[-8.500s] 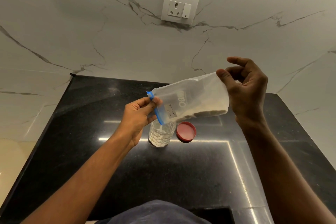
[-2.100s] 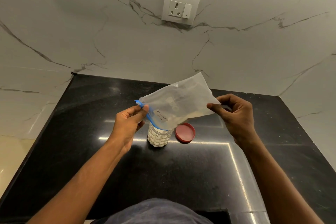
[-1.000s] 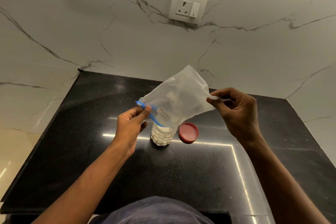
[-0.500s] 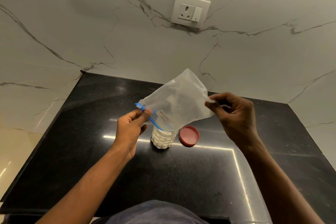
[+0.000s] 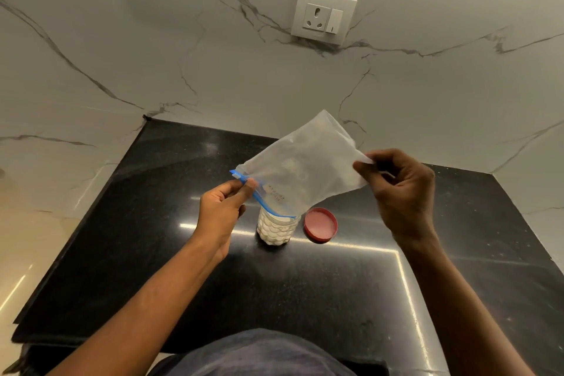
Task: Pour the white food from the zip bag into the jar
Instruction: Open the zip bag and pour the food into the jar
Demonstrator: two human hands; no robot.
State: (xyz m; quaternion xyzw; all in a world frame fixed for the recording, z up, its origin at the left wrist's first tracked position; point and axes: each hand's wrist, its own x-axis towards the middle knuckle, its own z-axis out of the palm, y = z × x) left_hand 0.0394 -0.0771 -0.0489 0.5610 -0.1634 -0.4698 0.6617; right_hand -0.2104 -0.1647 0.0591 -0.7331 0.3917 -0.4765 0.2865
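Item, zip bag (image 5: 305, 174): cloudy plastic with a blue zip strip and a small printed label. It was held in the air over the middle of the counter (image 5: 171, 268) and tilted, with the mouth lowest and the closed end raised toward the back right corner. The mouth hung directly over the jar's open top; contact with the rim could not be judged, nor whether any food lay inside the bag. Item, left hand (image 5: 219, 207): thumb and forefinger pinched the blue strip at the mouth's upper corner, the other fingers curled loosely beneath. Item, right hand (image 5: 403, 189): fingers curled, thumb and forefinger pinching the bag's closed bottom corner. Item, jar (image 5: 276, 230): clear, with a scale-patterned wall, upright on the counter about midway between its left and right edges and somewhat nearer the back edge. Item, white food (image 5: 271, 227): it filled the jar nearly to the top. Item, lid (image 5: 320, 224): red and round, lying flat on the counter just beside the jar on its right. Item, counter: black polished stone showing bright reflected lines. Item, wall (image 5: 137, 55): pale, grey-veined marble behind the counter. Item, socket (image 5: 323, 15): a white plate with a switch, set in the wall above the back edge. Item, dark cloth (image 5: 259, 354): seen at the front edge, on the person.
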